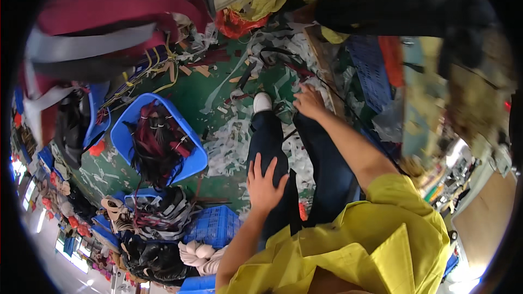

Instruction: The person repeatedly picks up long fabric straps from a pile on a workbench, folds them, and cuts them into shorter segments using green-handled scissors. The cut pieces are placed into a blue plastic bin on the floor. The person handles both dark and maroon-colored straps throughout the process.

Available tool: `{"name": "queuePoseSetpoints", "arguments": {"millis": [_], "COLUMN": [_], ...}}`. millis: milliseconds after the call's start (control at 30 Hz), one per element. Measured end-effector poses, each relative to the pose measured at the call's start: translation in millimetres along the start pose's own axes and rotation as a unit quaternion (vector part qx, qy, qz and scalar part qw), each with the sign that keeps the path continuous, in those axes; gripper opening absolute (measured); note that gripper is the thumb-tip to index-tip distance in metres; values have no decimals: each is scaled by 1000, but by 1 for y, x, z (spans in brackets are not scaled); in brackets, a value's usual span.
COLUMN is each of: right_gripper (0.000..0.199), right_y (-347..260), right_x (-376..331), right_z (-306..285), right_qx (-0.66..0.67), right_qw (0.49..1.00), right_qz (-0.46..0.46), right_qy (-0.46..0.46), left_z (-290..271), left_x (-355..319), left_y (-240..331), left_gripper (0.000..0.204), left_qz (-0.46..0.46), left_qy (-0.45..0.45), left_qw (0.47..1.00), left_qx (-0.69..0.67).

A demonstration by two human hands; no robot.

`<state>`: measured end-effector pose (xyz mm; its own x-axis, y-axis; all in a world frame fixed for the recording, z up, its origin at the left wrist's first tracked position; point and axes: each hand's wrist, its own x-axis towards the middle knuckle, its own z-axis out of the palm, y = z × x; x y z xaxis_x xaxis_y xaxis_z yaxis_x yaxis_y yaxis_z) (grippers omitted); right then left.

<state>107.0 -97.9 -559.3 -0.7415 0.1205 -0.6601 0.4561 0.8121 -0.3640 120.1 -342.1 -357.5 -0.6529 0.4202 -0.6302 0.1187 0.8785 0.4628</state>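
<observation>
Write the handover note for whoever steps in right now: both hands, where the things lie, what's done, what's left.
Left hand: flat on the left thigh of the dark trousers, holding nothing.
Right hand: stretched down to the white scraps littering the green floor, beside the white shoe; whether it grips one cannot be told.
Blue bin of dark and red straps stands to the left, untouched.
Done: nothing visibly picked up. Left: scraps lie all over the floor.
</observation>
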Motion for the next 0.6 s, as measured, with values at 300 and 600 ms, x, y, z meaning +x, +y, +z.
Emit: {"name": "queuePoseSetpoints", "arguments": {"millis": [300, 600], "right_gripper": [27, 31], "right_y": [64, 72], "right_x": [186, 157], "right_z": [123, 116], "right_qx": [-120, 244], "right_qw": [990, 969], "right_qz": [61, 27], "right_qy": [-33, 33], "left_z": [21, 15], "left_x": [11, 16], "left_y": [-44, -22], "left_gripper": [51, 52], "left_qz": [5, 28], "left_qy": [80, 54], "left_qw": [997, 998], "left_qx": [2, 22]}}
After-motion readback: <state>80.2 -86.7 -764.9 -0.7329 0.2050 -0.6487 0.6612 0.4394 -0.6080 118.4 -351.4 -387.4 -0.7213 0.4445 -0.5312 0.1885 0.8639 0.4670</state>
